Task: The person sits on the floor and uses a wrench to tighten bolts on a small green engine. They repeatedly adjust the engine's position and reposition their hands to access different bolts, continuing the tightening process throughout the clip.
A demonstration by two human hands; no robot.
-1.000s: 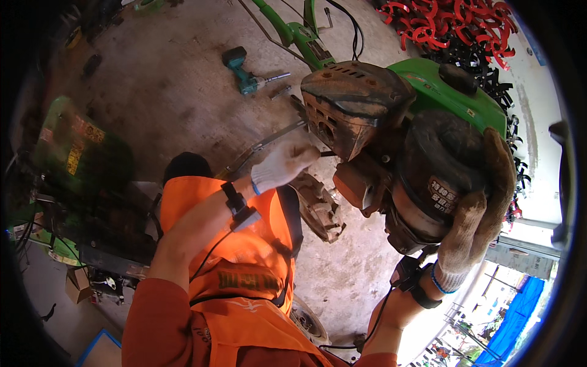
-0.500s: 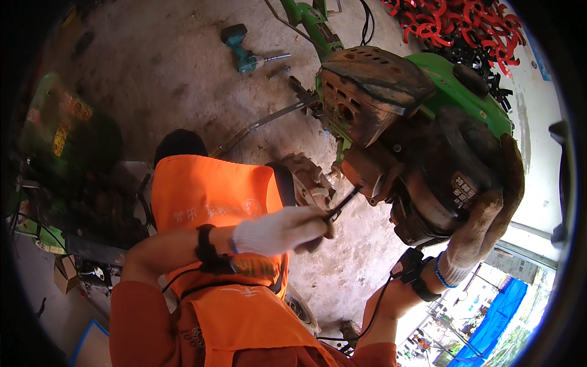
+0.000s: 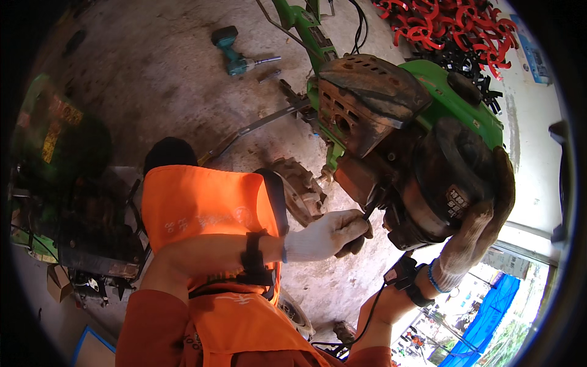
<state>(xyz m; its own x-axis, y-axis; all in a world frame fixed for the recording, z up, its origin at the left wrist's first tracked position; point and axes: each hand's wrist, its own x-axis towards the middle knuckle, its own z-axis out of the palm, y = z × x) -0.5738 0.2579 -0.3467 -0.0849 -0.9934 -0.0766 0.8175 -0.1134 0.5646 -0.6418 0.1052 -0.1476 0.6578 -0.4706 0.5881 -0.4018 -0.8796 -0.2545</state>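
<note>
My left hand [image 3: 330, 235], in a white knit glove with a darkened palm side, is closed round a thin black-shafted tool [image 3: 372, 207]. Its handle is hidden in my fist; the shaft points up to the underside of a dirty small engine, beside a brown box-shaped part [image 3: 356, 178]. On the engine's right side, my gloved right hand [image 3: 486, 223] grips the edge of the round black cover [image 3: 449, 177], long fingers curved along its far side and thumb on the near face. The slotted, rusty muffler guard [image 3: 370, 101] and green tank [image 3: 437, 92] sit above.
A teal cordless driver [image 3: 232, 54] lies on the concrete floor, with a loose socket [image 3: 269, 75] beside it. A lugged wheel [image 3: 296, 189] stands below the engine. Red curved blades [image 3: 446, 27] are piled at upper right. Another green machine [image 3: 67, 159] stands at left.
My left hand has moved right with the tool, bringing its shaft up close under the engine. My right hand stays on the black cover. The whole view has shifted slightly.
</note>
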